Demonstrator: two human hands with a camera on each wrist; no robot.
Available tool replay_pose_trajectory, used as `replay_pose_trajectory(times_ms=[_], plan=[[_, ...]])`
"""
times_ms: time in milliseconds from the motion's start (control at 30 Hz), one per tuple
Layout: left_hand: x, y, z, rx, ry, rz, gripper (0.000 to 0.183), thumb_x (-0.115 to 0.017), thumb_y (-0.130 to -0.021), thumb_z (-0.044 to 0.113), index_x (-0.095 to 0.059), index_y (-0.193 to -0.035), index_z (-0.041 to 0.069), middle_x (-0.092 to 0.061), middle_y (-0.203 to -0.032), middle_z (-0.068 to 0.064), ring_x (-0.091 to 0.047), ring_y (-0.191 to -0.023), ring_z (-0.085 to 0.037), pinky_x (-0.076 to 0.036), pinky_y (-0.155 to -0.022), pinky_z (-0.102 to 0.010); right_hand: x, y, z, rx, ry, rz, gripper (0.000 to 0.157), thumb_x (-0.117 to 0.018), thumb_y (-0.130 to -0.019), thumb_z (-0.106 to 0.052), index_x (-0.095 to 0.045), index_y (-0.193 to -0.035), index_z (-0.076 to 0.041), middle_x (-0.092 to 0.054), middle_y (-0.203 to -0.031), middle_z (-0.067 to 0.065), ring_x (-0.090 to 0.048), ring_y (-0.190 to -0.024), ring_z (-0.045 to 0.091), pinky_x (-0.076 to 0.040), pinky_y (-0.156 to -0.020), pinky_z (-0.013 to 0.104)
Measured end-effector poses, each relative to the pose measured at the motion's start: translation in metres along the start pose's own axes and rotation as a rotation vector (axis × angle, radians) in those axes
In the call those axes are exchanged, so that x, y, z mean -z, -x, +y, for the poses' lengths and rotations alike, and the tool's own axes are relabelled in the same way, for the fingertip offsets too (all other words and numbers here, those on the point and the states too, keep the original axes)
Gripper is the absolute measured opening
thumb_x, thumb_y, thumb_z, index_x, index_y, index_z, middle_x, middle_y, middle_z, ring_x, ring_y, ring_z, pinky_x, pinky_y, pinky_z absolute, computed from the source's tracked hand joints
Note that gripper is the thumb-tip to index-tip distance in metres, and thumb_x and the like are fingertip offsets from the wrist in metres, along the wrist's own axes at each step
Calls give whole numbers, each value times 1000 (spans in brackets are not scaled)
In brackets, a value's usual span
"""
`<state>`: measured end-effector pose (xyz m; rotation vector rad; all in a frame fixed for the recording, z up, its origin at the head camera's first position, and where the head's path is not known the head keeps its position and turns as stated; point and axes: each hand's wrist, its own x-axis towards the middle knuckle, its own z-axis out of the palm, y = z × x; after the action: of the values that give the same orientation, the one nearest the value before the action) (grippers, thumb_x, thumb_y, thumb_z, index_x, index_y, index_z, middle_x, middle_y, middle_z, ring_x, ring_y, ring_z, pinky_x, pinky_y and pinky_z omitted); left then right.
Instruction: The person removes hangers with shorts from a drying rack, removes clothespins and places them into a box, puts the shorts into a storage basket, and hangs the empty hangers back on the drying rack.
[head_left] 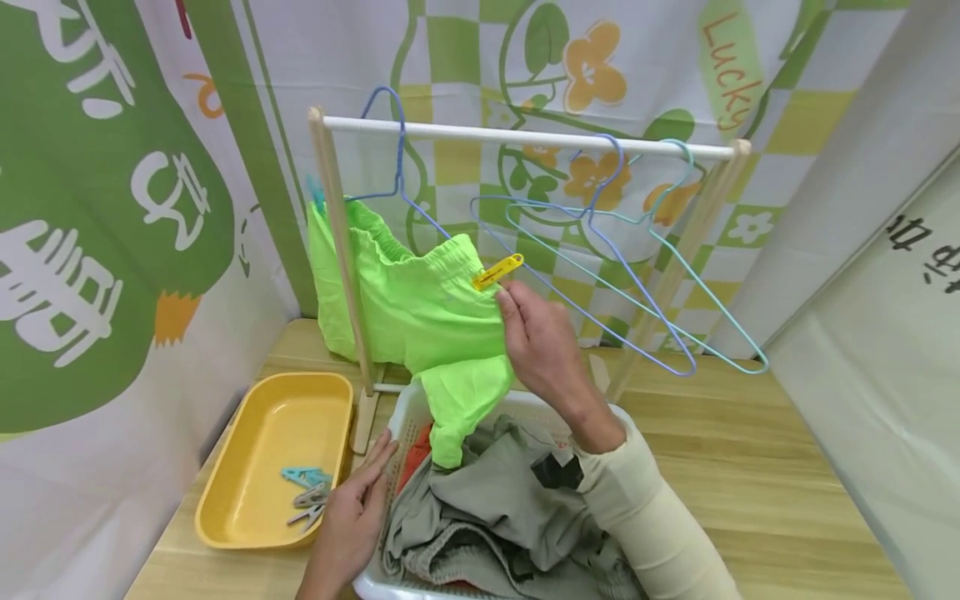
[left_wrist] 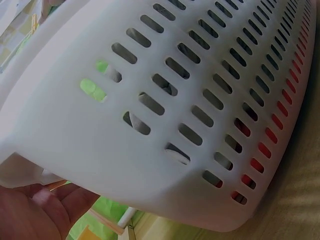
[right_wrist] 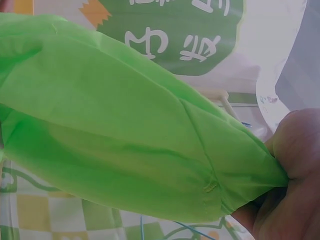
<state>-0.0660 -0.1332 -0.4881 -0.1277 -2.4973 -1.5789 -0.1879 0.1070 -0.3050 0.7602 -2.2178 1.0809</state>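
Note:
Bright green elastic-waist pants [head_left: 405, 292] hang from a blue hanger [head_left: 402, 167] on the rack, one leg dangling into a white laundry basket [head_left: 405, 417]. A yellow clothespin [head_left: 498, 272] grips the waistband's right side; a teal clothespin [head_left: 316, 197] shows at its left. Just below the yellow clothespin, my right hand [head_left: 547, 346] pinches the pants' edge. The right wrist view shows the green fabric [right_wrist: 135, 125] drawn taut into that hand [right_wrist: 295, 180]. My left hand [head_left: 352, 512] rests with extended fingers against the basket's left rim; its fingertips are partly hidden in the left wrist view.
Grey clothes [head_left: 495, 500] and some red-orange fabric [head_left: 415, 458] fill the basket. To the left, a yellow tray [head_left: 255, 442] holds teal and grey clothespins [head_left: 306, 477]. Another blue hanger [head_left: 611, 233] and a mint hanger [head_left: 720, 300] hang from the rack's white bar [head_left: 495, 133].

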Motion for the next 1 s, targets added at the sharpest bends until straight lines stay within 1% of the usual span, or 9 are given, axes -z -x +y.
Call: replay_pose_trajectory(times_ms=[133, 300, 367, 533, 600, 700, 833, 1000], plan=[[0, 0, 0, -8, 4, 4, 39, -56, -107, 9, -58, -146, 10, -41, -157, 8, -42, -141, -18, -27, -110, -15, 4, 0, 1, 2, -7, 34, 22, -50, -109, -9, -67, -102, 3, -37, -59, -2, -33, -49, 11, -31, -42, 31], [0, -1, 2, -53, 14, 18, 39, -56, -107, 6, -59, -145, 9, -45, -156, 0, -44, -140, -21, -27, -108, -13, 12, 1, 1, -23, -13, 38, 25, -48, -111, -12, -65, -99, 1, -37, -62, 0, -33, -50, 10, -31, -43, 31], [0, -1, 3, -57, 16, 22, 39, -56, -106, 5, -59, -145, 9, -45, -156, -3, -45, -139, -21, -28, -108, -13, 15, 3, 2, -19, -1, 47, 24, -48, -110, -12, -65, -99, 1, -37, -61, -1, -32, -50, 10, -30, -42, 31], [-1, -2, 3, -50, 6, 22, 39, -56, -107, 6, -59, -145, 10, -45, -156, -2, -44, -139, -20, -31, -110, -21, 24, 8, 6, -7, 47, 93, 22, -52, -109, -11, -67, -99, 2, -36, -58, -3, -32, -48, 11, -30, -41, 31], [-1, -2, 2, -51, 5, 21, 39, -56, -107, 7, -59, -146, 11, -45, -157, -1, -44, -140, -20, -30, -110, -22, 28, 10, 8, 3, 67, 105, 22, -53, -108, -11, -65, -94, 1, -36, -58, -3, -33, -48, 12, -29, -41, 31], [-1, -1, 2, -56, 9, 21, 39, -57, -107, 9, -59, -146, 11, -44, -157, 0, -44, -140, -20, -30, -110, -19, 33, 16, 11, 15, 75, 123, 22, -54, -108, -10, -67, -94, 1, -40, -59, -2, -36, -49, 13, -32, -42, 30], [0, -1, 1, -76, 13, 15, 39, -57, -107, 12, -58, -147, 12, -44, -157, 1, -43, -141, -19, -28, -108, -12, 44, 25, 16, -1, 56, 142, 22, -55, -107, -8, -69, -94, 2, -43, -59, -1, -39, -50, 14, -32, -44, 26], [-1, -1, 0, -90, 29, 17, 40, -59, -106, 9, -59, -146, 11, -45, -157, 0, -43, -140, -20, -29, -107, -12, 62, 36, 17, -41, 13, 138, 22, -53, -107, -5, -70, -95, 2, -45, -61, -1, -41, -52, 12, -34, -47, 22]])
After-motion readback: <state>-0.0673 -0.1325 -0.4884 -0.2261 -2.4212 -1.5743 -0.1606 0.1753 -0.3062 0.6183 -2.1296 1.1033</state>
